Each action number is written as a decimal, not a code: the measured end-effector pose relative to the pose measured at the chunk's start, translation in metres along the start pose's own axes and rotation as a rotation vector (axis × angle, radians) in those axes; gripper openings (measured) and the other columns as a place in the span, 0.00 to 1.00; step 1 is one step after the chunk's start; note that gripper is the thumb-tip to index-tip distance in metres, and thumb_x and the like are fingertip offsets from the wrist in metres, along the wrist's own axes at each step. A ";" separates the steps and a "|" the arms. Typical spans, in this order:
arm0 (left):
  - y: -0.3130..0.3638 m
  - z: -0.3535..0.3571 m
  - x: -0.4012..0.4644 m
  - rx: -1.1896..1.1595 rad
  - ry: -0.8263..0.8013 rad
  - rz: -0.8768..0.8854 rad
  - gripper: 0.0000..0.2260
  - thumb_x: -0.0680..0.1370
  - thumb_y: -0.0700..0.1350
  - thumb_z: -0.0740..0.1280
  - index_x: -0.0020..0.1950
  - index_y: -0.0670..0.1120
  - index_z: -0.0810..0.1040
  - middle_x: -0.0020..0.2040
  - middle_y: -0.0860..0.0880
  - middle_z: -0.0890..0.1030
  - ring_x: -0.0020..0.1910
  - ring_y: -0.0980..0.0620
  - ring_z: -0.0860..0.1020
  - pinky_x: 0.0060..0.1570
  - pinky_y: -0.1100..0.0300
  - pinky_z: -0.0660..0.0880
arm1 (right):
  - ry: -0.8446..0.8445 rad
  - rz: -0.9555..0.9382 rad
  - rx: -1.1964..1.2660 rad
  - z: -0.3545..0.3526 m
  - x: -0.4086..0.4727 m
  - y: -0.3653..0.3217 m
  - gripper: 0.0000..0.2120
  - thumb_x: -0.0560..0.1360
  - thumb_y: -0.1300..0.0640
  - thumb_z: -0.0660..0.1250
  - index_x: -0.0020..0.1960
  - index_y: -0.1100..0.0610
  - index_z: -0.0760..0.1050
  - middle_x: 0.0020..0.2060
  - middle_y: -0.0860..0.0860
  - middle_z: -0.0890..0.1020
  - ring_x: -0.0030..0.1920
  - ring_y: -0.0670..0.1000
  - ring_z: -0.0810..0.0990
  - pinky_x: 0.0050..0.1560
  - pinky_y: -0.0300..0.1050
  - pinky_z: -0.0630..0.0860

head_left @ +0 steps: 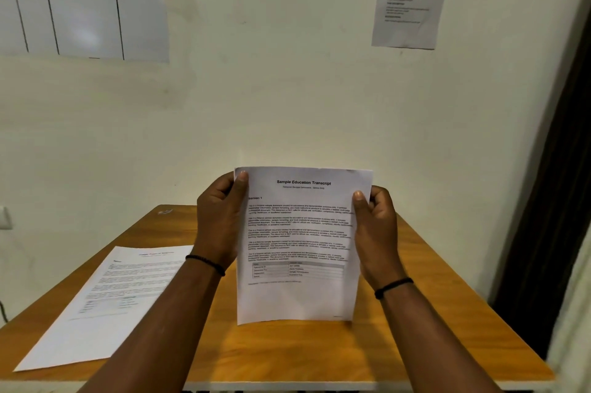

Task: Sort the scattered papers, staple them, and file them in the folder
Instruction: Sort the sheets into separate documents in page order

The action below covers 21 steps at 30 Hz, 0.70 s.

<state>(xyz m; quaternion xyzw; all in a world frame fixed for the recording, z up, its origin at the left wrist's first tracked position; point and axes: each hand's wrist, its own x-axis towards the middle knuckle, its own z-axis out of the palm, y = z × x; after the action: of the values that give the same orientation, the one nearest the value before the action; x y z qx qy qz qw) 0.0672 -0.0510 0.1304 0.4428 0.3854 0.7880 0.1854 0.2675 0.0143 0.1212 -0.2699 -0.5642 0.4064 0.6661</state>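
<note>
While both hands grip transcript (297, 242) upright; second sheet (105, 300) flat on table (319, 351).

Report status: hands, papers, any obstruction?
Left hand and right hand grip held paper upright. Second paper flat on table. Nothing blocking.

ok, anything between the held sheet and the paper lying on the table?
Nothing visible. Both hands, left hand and right hand, hold the sheet upright above the table. The other paper lies flat to its left; only the left forearm crosses its corner.
</note>
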 end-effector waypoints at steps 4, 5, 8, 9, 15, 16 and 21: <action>0.003 -0.002 0.005 -0.112 0.069 -0.044 0.13 0.72 0.48 0.71 0.53 0.43 0.83 0.49 0.47 0.85 0.45 0.53 0.83 0.43 0.60 0.81 | -0.012 0.015 0.035 -0.003 0.000 -0.003 0.07 0.81 0.59 0.63 0.54 0.64 0.72 0.42 0.52 0.82 0.39 0.43 0.83 0.37 0.36 0.79; 0.004 -0.001 0.006 -0.121 0.070 -0.050 0.12 0.72 0.48 0.71 0.52 0.44 0.84 0.48 0.49 0.86 0.45 0.53 0.83 0.43 0.60 0.81 | -0.005 0.025 0.065 -0.004 0.001 -0.005 0.09 0.81 0.58 0.64 0.55 0.64 0.73 0.44 0.53 0.84 0.40 0.45 0.83 0.38 0.37 0.79; 0.004 0.000 0.006 -0.122 0.079 -0.054 0.13 0.71 0.48 0.71 0.52 0.44 0.84 0.45 0.50 0.86 0.43 0.54 0.83 0.41 0.61 0.81 | 0.030 0.034 0.112 -0.003 0.003 -0.010 0.13 0.79 0.54 0.66 0.57 0.64 0.78 0.47 0.56 0.85 0.44 0.51 0.84 0.42 0.43 0.82; 0.004 0.000 0.006 -0.126 0.083 -0.055 0.13 0.71 0.48 0.71 0.52 0.43 0.84 0.45 0.49 0.86 0.42 0.54 0.83 0.41 0.61 0.80 | 0.040 0.031 0.117 -0.003 0.004 -0.010 0.13 0.79 0.54 0.66 0.56 0.63 0.79 0.46 0.56 0.85 0.44 0.52 0.84 0.43 0.45 0.82; 0.003 0.000 0.006 -0.138 0.071 -0.065 0.12 0.70 0.49 0.71 0.51 0.44 0.84 0.44 0.50 0.86 0.41 0.53 0.82 0.40 0.61 0.81 | 0.056 0.038 0.108 0.000 0.008 -0.008 0.10 0.79 0.55 0.67 0.54 0.60 0.80 0.46 0.57 0.86 0.44 0.55 0.84 0.44 0.49 0.82; 0.003 0.000 0.006 -0.135 0.071 -0.065 0.13 0.70 0.49 0.71 0.51 0.44 0.84 0.44 0.50 0.86 0.41 0.53 0.82 0.40 0.61 0.81 | 0.054 0.043 0.115 -0.001 0.008 -0.008 0.10 0.79 0.55 0.67 0.54 0.60 0.80 0.46 0.57 0.85 0.45 0.55 0.84 0.44 0.50 0.82; 0.003 -0.001 0.007 -0.113 0.068 -0.069 0.13 0.70 0.49 0.71 0.51 0.44 0.83 0.43 0.50 0.86 0.41 0.54 0.82 0.41 0.61 0.81 | 0.047 0.051 0.117 0.000 0.010 -0.007 0.09 0.79 0.56 0.67 0.54 0.61 0.80 0.45 0.56 0.85 0.44 0.53 0.84 0.43 0.48 0.81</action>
<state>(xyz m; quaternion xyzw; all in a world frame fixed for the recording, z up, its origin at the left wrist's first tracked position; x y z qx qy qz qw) 0.0628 -0.0494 0.1363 0.3910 0.3614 0.8163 0.2241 0.2693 0.0188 0.1319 -0.2543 -0.5166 0.4492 0.6832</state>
